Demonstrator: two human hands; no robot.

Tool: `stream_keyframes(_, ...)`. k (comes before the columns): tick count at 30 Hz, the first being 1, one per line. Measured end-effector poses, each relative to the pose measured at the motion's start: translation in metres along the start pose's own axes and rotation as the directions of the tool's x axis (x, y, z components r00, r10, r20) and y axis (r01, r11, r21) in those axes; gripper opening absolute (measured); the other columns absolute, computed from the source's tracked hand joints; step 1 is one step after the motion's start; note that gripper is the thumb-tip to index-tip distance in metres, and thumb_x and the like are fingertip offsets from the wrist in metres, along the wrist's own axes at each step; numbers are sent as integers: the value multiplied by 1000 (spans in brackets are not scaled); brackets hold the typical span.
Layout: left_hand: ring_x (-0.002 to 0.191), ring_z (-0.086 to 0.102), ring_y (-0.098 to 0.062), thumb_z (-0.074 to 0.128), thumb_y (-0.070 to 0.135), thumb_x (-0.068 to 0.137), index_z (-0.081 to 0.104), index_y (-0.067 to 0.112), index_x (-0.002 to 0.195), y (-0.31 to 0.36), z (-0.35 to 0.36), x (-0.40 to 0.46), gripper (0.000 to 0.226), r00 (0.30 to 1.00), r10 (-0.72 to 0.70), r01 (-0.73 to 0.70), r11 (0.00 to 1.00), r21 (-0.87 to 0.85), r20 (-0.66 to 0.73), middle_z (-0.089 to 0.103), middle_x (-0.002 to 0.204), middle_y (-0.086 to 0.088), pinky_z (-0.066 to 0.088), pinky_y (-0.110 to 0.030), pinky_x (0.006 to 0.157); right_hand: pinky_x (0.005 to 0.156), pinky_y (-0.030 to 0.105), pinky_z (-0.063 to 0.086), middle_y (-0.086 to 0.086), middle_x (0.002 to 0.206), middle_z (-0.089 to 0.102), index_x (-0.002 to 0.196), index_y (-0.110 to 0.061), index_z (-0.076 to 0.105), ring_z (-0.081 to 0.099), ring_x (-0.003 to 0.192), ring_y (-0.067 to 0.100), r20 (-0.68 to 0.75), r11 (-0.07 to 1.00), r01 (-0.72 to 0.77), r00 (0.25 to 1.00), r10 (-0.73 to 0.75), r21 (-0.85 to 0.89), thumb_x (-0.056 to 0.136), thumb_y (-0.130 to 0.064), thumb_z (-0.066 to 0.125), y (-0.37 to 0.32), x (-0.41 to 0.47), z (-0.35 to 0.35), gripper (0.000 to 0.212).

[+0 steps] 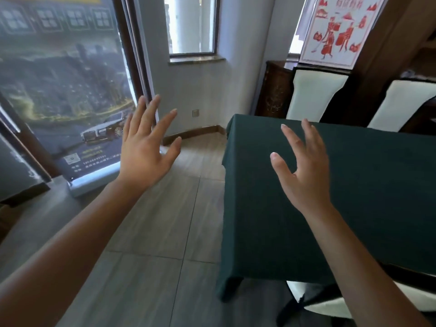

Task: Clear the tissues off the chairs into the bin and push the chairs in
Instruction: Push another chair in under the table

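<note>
Head view: your left hand is raised at centre left of the frame, fingers straight and spread, holding nothing. Your right hand hangs right of centre over the dark green cloth-covered counter, fingers apart and loosely bent, also holding nothing.

The nearest white-cushioned dark wooden chair sits at the lower right, below your right forearm and partly tucked under the counter's near edge, so your right hand is the closer one. 2 more white-backed chairs stand at the upper right, beyond the counter.

No tissues or bin show here.
</note>
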State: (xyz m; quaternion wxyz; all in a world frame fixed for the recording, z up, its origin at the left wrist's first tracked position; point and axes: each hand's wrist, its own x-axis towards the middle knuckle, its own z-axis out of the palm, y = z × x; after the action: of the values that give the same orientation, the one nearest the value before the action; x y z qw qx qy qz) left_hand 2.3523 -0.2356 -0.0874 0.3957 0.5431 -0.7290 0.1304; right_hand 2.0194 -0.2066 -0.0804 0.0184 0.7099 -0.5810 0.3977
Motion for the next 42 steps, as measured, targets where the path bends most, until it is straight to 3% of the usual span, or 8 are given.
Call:
stream_keyframes(6,159,13,-31,47,51,102,50,24,150,-43,53,48,54,999,33,-31,996,-78,20,26,169,-6,20,-63,123,125,51,16,-4,171,15,155,-39,38,7,158,16,-41,997,-47,998,45,-58,99,-54,46,3,43,42,58)
stream_keyframes(12,158,14,-33,50,49,103,51,22,149,-82,115,118,53,993,100,-96,994,-61,61,28,168,-8,21,-63,123,125,53,17,-3,171,15,156,-38,37,6,158,17,-67,987,-147,987,143,-60,99,-54,45,31,108,96,59)
stream_keyframes(18,158,15,-36,50,48,103,51,20,149,-116,165,191,54,990,130,-128,990,-56,46,29,167,-10,21,-64,122,125,53,18,-3,171,15,156,-39,37,7,158,17,-65,986,-156,986,152,-63,99,-56,42,46,166,141,60)
stream_keyframes(23,159,8,-33,46,50,105,41,24,156,-143,222,239,57,986,147,-139,985,-100,75,23,170,-7,13,-58,126,125,54,18,-1,171,16,155,-37,39,9,158,19,-61,976,-189,981,183,-111,100,-54,44,60,207,179,59)
stream_keyframes(36,160,4,-30,43,52,105,45,27,153,-275,353,395,54,963,248,-221,950,-220,103,18,171,-5,9,-56,128,124,53,21,2,170,20,155,-35,41,12,158,21,-191,928,-281,952,237,-247,101,-52,44,61,366,284,57)
stream_keyframes(42,160,4,-29,45,51,105,45,28,153,-289,422,454,53,945,299,-247,918,-310,133,18,171,-4,8,-54,128,124,54,20,1,170,17,155,-34,41,10,158,21,-205,876,-381,921,331,-296,101,-52,44,78,410,321,57)
